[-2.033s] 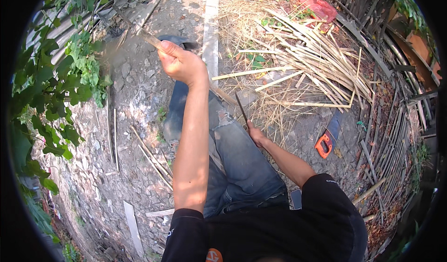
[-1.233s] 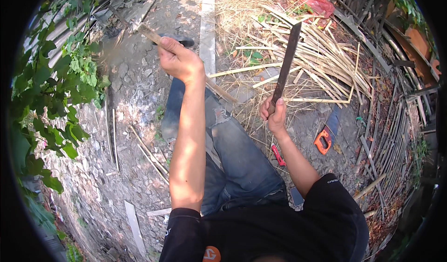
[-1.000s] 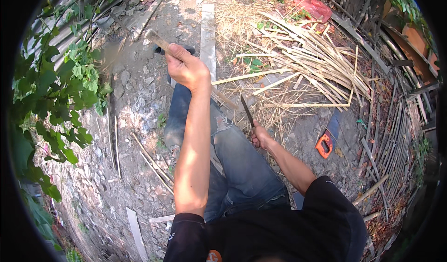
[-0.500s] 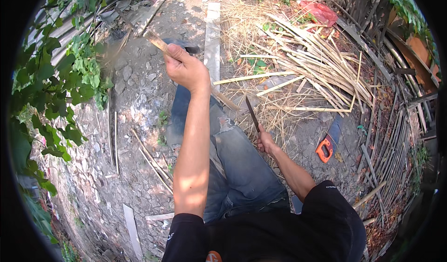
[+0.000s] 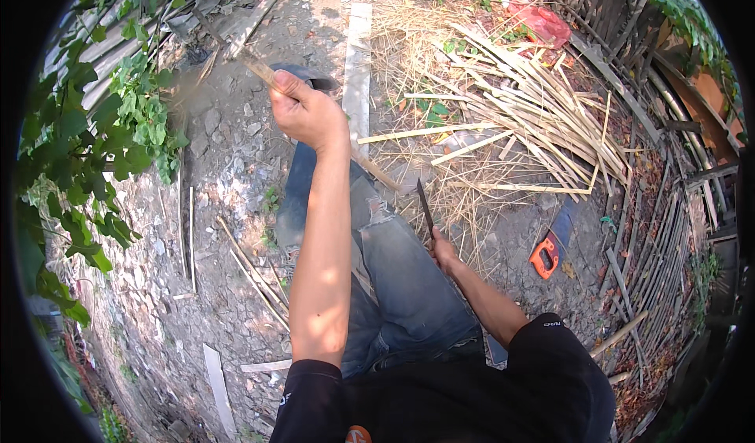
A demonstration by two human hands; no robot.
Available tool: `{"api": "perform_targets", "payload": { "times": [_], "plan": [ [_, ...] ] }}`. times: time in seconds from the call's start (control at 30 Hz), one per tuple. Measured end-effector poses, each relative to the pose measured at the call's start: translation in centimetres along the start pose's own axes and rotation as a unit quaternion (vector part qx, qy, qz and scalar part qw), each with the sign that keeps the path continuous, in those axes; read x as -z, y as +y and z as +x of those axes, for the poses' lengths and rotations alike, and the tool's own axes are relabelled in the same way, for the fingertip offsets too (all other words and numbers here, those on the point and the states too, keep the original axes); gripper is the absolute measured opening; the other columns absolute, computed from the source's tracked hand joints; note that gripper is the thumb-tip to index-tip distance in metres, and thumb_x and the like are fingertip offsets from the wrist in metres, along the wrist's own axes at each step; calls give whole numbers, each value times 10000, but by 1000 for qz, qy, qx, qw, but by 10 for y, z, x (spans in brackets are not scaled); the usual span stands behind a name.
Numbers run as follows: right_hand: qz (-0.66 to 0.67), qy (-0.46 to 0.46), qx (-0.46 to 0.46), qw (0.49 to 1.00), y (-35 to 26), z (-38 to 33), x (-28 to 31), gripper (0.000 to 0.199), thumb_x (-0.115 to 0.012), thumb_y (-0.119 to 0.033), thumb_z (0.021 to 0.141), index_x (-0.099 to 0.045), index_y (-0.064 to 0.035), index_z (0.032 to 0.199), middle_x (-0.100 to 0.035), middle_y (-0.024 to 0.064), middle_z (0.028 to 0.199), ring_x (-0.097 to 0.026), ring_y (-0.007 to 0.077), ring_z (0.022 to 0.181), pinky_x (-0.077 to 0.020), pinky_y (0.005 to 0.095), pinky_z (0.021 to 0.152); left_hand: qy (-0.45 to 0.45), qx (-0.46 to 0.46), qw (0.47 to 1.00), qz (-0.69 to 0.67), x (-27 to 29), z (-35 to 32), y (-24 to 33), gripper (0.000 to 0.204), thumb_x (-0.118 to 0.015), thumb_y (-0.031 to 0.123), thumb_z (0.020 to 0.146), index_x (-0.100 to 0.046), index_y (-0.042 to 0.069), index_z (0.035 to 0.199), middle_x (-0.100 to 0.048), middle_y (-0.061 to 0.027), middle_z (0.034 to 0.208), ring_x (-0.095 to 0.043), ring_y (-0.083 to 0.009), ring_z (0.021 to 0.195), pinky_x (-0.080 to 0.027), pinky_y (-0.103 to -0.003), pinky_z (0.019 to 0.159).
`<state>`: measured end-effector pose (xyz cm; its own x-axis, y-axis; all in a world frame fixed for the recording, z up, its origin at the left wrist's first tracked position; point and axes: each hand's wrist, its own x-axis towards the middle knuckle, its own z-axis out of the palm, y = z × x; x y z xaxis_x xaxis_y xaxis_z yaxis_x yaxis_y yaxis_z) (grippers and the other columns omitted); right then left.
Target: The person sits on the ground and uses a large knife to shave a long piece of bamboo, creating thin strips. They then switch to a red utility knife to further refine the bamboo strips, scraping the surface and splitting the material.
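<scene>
My left hand (image 5: 311,114) is raised in front of me, its fingers closed around a bamboo strip (image 5: 376,167). The strip slants across above my knees, with its far end up to the left of the hand and its lower end at the right by my knee. My right hand (image 5: 442,252), beside my right thigh, is wrapped round the handle of a knife (image 5: 425,204). The dark, narrow blade points away from me, its tip close to the strip's lower end but apart from it. The knife's handle is mostly hidden by my fingers.
A heap of split bamboo strips (image 5: 535,116) lies ahead on the right among straw-like shavings. An orange-handled handsaw (image 5: 545,257) rests on the ground to my right. A flat board (image 5: 358,65) lies straight ahead. Leafy vines (image 5: 79,152) hang at the left.
My left hand has shifted slightly left and down with the bamboo strip. The knife in my right hand has come a little lower, its tip nearly level with the strip's lower end.
</scene>
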<state>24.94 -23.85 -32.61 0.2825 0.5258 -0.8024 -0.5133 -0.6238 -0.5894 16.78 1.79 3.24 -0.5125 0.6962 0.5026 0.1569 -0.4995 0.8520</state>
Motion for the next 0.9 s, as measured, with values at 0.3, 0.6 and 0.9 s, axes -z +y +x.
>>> {"api": "perform_targets", "payload": {
  "times": [0.3, 0.6, 0.9],
  "plan": [
    [54, -17, 105, 993, -53, -45, 2, 623, -458, -635, 1023, -434, -127, 663, -354, -22, 515, -331, 114, 384, -224, 283, 380, -123, 165, 933, -295, 11, -5, 8, 460, -366, 455, 1116, -470, 59, 906, -465, -7, 760, -451, -111, 662, -399, -286, 640],
    [36, -53, 110, 992, -57, -58, -7, 573, -519, -557, 1029, -548, -79, 716, -410, -13, 563, -384, 114, 454, -307, 297, 432, -244, 32, 950, -193, 18, -11, 6, 229, -497, 235, 1096, -471, 17, 1030, -670, -76, 874, -652, -128, 747, -515, -266, 696],
    [-165, 72, 230, 956, -21, -14, -6, 440, -553, -400, 1040, -685, 9, 1135, -716, 153, 802, -626, 178, 602, -490, 334, 547, -216, -50, 972, -82, 35, 14, -5, 204, -581, 157, 1051, -496, -28, 1033, -763, -127, 872, -732, -143, 677, -545, -258, 590]
  ]
}}
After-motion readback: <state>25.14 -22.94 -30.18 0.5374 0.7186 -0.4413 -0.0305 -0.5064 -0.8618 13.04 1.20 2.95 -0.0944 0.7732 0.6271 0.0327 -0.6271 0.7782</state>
